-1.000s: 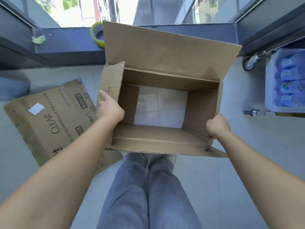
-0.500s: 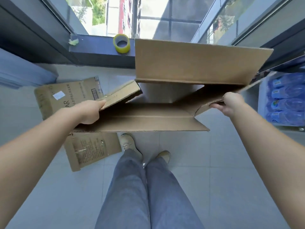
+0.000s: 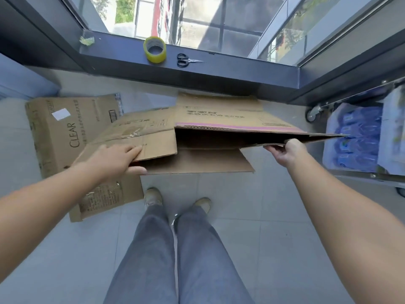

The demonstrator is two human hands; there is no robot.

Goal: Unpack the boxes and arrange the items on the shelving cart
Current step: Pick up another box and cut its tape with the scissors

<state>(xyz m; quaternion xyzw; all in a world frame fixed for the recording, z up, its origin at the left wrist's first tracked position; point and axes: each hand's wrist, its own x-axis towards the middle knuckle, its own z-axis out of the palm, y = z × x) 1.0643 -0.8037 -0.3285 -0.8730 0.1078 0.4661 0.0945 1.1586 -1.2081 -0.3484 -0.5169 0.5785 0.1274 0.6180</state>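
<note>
Flattened carton on the floor: lies flat at my far left on the grey tiles, "CLEAR" printed on it and a white label near its upper edge; its near corner runs under my left forearm.
My left hand: fingers straight and spread flat on top of the left flap, thumb under the edge, so the flap sits pinched between them.
Box I am holding: brown cardboard, nearly collapsed flat and held off the floor in front of me, a pink stripe along its upper front edge and a dark slit of opening below it.
Tape roll: yellow, standing on the dark window sill beyond the box.
Scissors: black handles, lying on the sill just right of the tape.
My legs and shoes: grey trousers, below the box.
My right hand: fingers curled, clamped on the thin right edge of the box.
Shelving cart: at my far right, on castors, holding rows of blue bottles; the box's right tip points at it.
</note>
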